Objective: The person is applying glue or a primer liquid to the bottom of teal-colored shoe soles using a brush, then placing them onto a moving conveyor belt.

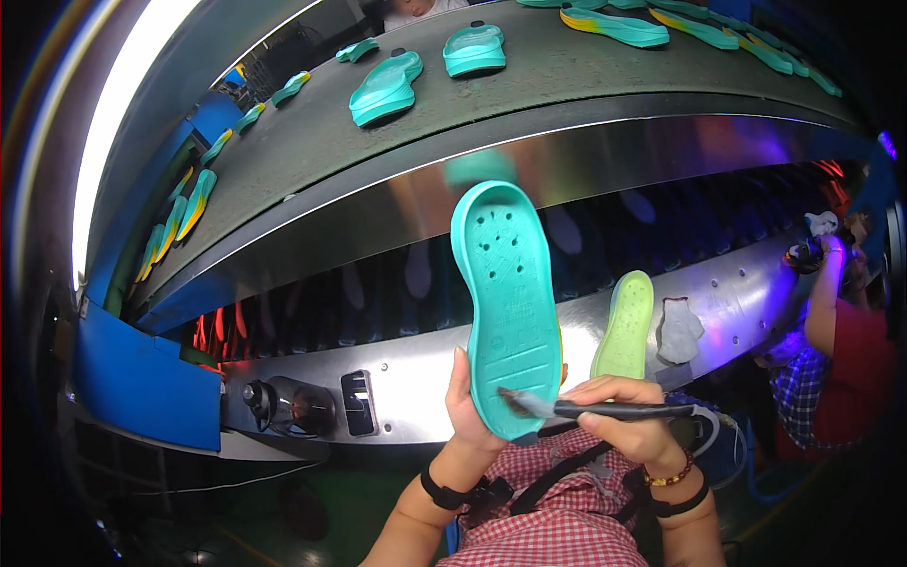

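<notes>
My left hand (pixel 467 408) grips a teal shoe sole (pixel 512 307) by its lower end and holds it upright. The hollow inner face is turned towards me, with small holes near the top and ridges lower down. In my right hand (pixel 631 427) is a brush (pixel 605 410) with a black handle, closed between thumb and fingers. Its bristles lie against the lower part of the sole, and a pale tube (pixel 710 430) runs from the handle's back end. Just beyond my right hand, a light green sole (pixel 624 326) rests on the metal ledge.
A dark conveyor belt (pixel 312 151) carries several teal and yellow soles. On the metal ledge (pixel 416 378) are a phone (pixel 359 403), a dark transparent jug (pixel 298 406) and a greyish-white cloth-like piece (pixel 678 331). A co-worker's arm (pixel 824 295) is at the right; another person stands beyond the belt.
</notes>
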